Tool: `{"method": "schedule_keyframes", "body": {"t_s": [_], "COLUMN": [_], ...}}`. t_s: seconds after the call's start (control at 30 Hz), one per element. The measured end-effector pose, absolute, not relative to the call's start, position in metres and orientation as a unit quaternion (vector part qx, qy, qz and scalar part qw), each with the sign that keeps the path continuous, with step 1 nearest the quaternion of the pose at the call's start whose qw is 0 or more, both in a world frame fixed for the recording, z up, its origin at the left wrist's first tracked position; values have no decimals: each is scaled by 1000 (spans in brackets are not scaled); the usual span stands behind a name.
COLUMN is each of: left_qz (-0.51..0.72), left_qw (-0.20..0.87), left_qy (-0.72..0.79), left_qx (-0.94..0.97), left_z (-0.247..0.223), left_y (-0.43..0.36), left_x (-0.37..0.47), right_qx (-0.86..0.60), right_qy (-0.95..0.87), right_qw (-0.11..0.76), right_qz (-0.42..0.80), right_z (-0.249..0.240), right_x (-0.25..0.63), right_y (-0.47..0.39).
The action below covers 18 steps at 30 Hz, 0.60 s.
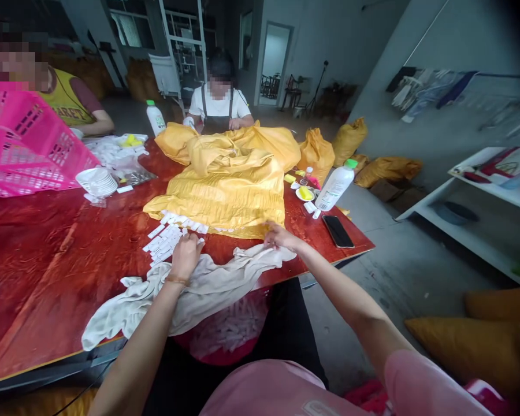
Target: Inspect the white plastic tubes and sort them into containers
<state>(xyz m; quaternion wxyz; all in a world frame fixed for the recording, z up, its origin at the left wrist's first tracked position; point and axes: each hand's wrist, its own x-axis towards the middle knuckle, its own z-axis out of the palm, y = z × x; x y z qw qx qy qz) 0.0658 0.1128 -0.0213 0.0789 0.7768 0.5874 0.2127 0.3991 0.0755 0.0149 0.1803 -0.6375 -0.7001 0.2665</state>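
Observation:
My left hand (186,255) is closed, knuckles up, over the front of the table, beside a cluster of small flat white pieces (162,241). A white piece shows at its fingertips. My right hand (278,236) has its fingers curled together at the front edge of a yellow woven sack (229,193); what lies between them is too small to make out. More white pieces peek out from under the sack's edge. Below both hands a crumpled pale cloth (219,283) lies along the table edge.
On the red table (69,260) are a pink basket (30,144), stacked white dishes (96,182), a white bottle (335,185) and a phone (338,231). A pink container of white pieces (229,329) sits below the edge. Two people sit across; yellow sacks (390,171) stand behind.

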Motion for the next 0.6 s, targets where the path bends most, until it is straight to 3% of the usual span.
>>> {"method": "schedule_keyframes", "body": {"t_s": [0.13,0.27,0.43,0.6], "left_qz": [291,375,427,477], "left_qw": [164,256,355,361], "left_qy": [587,585,555,533], "left_qx": [737,672,619,599], "left_z": [-6,7,12,25], "left_y": [68,18,-26,-54], "left_x": [50,42,45,48], "right_qx": [-681,-688,-648,-564], "right_qy": [-700,-717,-762,-825], "right_qw": [176,104,18,-11], "right_qz": [120,30,-2,7], "right_z": [15,6,1,7], "right_x": [417,408,395,394], "right_y": [121,135,141,131]}}
